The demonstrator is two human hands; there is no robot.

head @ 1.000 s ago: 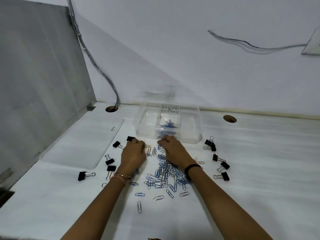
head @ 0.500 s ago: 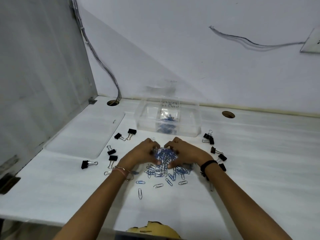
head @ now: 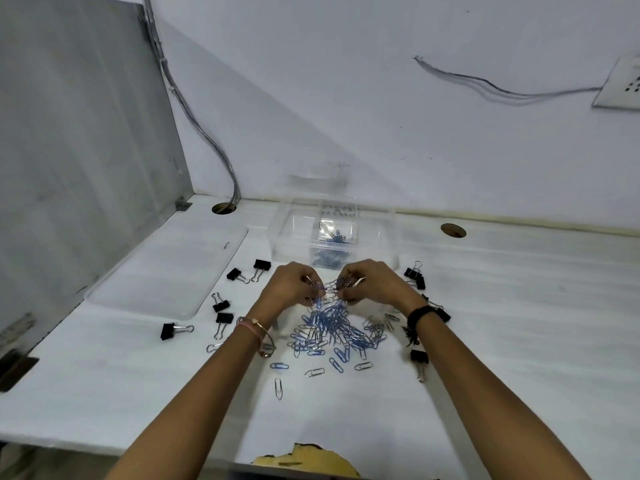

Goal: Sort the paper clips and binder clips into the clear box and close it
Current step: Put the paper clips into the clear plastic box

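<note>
A heap of blue and silver paper clips (head: pixel 334 329) lies on the white table, just in front of the clear box (head: pixel 294 237). The box stands open at the back, with some blue paper clips in its middle compartment (head: pixel 335 241). My left hand (head: pixel 294 287) and my right hand (head: pixel 372 284) are raised side by side above the heap, both pinching a shared bunch of paper clips between their fingertips. Black binder clips lie scattered to the left (head: pixel 223 304) and to the right (head: pixel 415 275) of the heap.
The clear lid (head: pixel 169 271) lies flat on the table to the left of the box. A grey partition (head: pixel 76 140) walls off the left side. Cable holes (head: pixel 453 230) sit in the table near the back wall. The near table edge is chipped (head: pixel 304 460).
Both hands drew back from the box's front to the heap, gathered paper clips between them and lifted a bunch a little above the table. The camera tilted slightly.
</note>
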